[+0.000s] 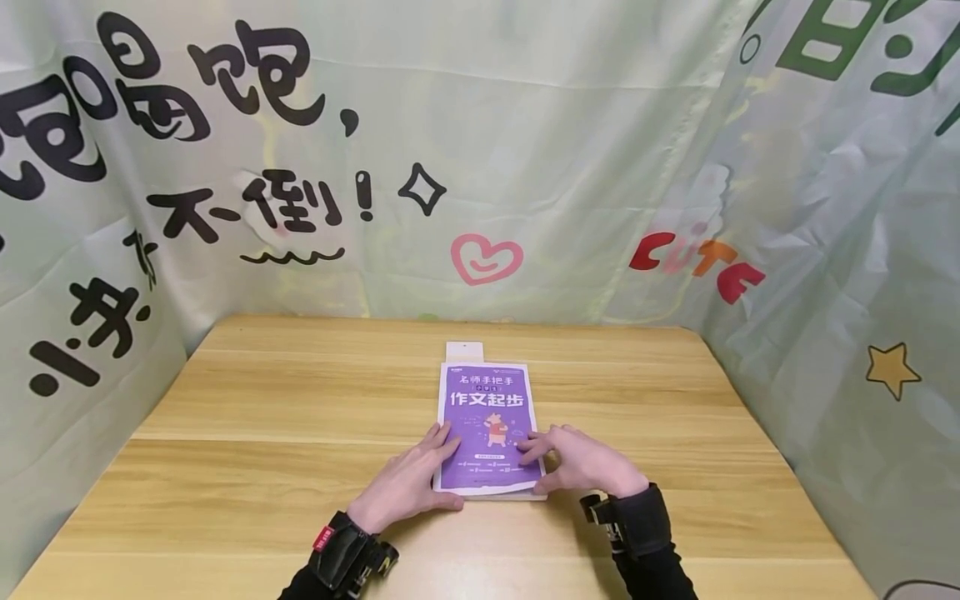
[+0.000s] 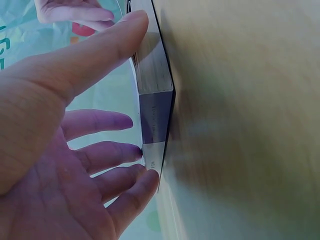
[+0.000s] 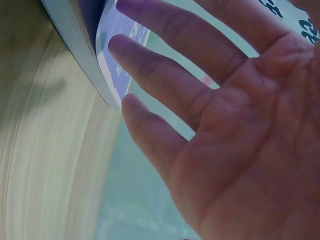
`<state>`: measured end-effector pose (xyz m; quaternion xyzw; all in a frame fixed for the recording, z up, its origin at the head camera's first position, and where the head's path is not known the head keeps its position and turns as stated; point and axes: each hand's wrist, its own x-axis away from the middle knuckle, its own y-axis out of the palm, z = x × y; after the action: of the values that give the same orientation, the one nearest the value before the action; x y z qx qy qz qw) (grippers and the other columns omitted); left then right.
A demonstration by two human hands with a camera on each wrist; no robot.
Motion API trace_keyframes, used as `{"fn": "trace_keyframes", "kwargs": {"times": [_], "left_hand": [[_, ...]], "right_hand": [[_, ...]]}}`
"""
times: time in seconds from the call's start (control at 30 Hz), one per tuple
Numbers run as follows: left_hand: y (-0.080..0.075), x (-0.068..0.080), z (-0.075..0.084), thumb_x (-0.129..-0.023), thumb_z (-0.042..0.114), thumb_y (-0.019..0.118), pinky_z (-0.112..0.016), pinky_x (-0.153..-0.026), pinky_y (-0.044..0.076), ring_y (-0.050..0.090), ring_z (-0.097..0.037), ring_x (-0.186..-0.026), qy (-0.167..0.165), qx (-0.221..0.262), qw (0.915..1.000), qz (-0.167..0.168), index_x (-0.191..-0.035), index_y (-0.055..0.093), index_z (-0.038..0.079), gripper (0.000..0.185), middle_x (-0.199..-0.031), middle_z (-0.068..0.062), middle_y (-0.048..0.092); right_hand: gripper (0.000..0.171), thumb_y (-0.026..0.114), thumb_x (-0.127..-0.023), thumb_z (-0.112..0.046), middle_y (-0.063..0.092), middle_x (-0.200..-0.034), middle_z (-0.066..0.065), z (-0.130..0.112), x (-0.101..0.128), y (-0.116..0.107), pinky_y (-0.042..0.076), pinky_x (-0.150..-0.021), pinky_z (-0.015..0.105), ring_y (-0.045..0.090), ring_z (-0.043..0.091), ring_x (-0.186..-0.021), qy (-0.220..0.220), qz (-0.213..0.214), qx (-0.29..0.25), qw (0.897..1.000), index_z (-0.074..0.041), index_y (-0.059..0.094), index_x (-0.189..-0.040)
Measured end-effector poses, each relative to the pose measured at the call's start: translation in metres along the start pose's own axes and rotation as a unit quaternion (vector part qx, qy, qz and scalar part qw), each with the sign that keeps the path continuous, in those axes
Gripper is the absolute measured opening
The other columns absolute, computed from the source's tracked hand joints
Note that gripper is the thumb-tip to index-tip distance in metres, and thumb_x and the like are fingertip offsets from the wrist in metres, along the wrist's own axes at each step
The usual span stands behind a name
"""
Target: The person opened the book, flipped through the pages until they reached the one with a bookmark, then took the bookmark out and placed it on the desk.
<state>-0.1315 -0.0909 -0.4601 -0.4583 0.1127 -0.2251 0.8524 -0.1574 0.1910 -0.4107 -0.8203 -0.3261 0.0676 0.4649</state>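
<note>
Two bare hands rest on a book at the lower centre of the frame. Pale green printed fabric backdrop (image 1: 570,150) fills the upper half, with black lettering and a pink heart. Below it, the light wooden table (image 1: 247,433) spans the lower half. At its middle lies the closed purple-covered paperback book (image 1: 486,408), flat on the table. Left hand (image 1: 408,483) lies against the book's lower left edge, fingers (image 2: 112,122) straight and spread. Right hand (image 1: 581,460) touches the lower right corner, fingers (image 3: 150,70) straight and slightly spread.
</note>
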Motion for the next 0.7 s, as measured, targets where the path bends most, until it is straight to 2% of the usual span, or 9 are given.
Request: {"fn": "trace_keyframes", "kwargs": {"times": [0.27,0.47,0.6,0.7], "left_hand": [[-0.0007,-0.0002,0.0011,-0.081,0.041,0.081,-0.071,-0.112,0.035,0.028,-0.045,-0.151,0.002,0.003,1.0,-0.001,-0.147,0.047,-0.001,0.085,-0.161,-0.028,0.027],[-0.0008,0.0009,0.0027,-0.082,0.038,0.08,-0.075,-0.111,0.032,0.028,-0.045,-0.151,-0.001,0.008,1.0,-0.005,-0.147,0.048,0.001,0.081,-0.161,-0.027,0.028],[-0.0009,0.0011,0.0042,-0.082,0.038,0.08,-0.075,-0.111,0.032,0.031,-0.043,-0.151,0.001,0.01,1.0,-0.002,-0.146,0.049,0.001,0.08,-0.16,-0.024,0.032],[-0.0006,0.0008,0.0053,-0.083,0.038,0.08,-0.073,-0.112,0.034,0.034,-0.042,-0.15,0.004,0.005,1.0,0.002,-0.144,0.051,0.001,0.077,-0.16,-0.023,0.035]], "right_hand": [[0.038,0.085,-0.073,-0.013,0.066,-0.136,0.009,-0.0008,0.0003,-0.001,0.045,-0.105,0.061,0.055,0.043,-0.128,0.006,0.004,-0.005,1.0,-0.012,0.078,-0.109],[0.03,0.083,-0.076,-0.015,0.069,-0.131,0.012,-0.0004,0.0012,-0.0032,0.045,-0.104,0.062,0.059,0.043,-0.127,-0.02,0.003,-0.008,1.0,-0.012,0.079,-0.106],[0.019,0.079,-0.082,-0.014,0.074,-0.12,0.013,0.0003,0.0013,-0.0056,0.033,-0.113,0.071,0.066,0.037,-0.12,-0.048,0.02,-0.009,0.999,-0.012,0.079,-0.1],[0.012,0.076,-0.085,-0.013,0.079,-0.107,0.008,0.0005,0.0011,-0.0064,0.026,-0.117,0.071,0.073,0.028,-0.107,-0.07,0.047,-0.002,0.996,-0.012,0.08,-0.096]]}}
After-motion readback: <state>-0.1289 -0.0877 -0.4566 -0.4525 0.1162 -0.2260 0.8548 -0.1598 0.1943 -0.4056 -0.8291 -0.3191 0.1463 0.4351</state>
